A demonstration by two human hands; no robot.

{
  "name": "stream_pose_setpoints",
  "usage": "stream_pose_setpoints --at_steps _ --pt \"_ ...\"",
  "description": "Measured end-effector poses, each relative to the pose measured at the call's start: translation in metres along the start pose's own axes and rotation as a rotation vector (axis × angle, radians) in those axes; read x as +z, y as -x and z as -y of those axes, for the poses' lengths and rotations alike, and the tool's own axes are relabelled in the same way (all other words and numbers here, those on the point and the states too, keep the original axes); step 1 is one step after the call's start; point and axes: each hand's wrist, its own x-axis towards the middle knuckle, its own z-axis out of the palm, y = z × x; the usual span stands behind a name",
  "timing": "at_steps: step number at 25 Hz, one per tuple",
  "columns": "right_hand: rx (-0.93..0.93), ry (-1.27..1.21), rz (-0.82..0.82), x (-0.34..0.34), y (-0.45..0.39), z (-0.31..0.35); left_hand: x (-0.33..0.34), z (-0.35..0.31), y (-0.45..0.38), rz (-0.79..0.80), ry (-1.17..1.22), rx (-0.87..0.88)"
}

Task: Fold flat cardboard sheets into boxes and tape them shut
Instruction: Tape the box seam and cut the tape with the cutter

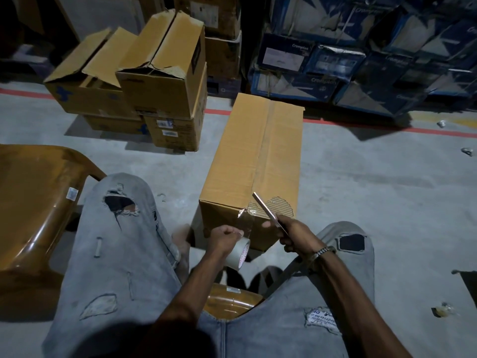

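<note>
Head view: long cardboard box (254, 166) on floor, frame centre, taped seam along top, near end just above both hands. Left hand (225, 237) lower centre, fingers curled round tape roll (239, 255), clear tape strip (246, 215) stretched up to box's near edge. Right hand (294, 235) fist closed on blade (264, 206), tip angled up-left over tape at box corner
</note>
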Motion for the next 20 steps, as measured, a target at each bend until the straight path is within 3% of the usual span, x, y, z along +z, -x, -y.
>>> stream_pose_setpoints --at_steps 3,7,13,16,20 --pt "-0.014 -0.151 0.017 0.000 0.000 0.001 0.001 -0.001 0.001 -0.005 -0.001 0.011" --pt "-0.050 -0.292 0.185 0.005 0.007 0.001 0.000 -0.002 0.000 -0.008 -0.009 0.001" --pt "-0.047 0.079 0.151 0.005 0.002 -0.010 0.000 -0.003 0.002 -0.015 -0.010 -0.001" --pt "-0.179 0.267 0.152 0.006 0.005 -0.012 -0.001 -0.005 0.005 -0.009 -0.020 -0.025" --pt "-0.438 0.741 -0.115 0.007 0.004 -0.018 -0.003 -0.007 0.004 0.001 -0.015 -0.040"
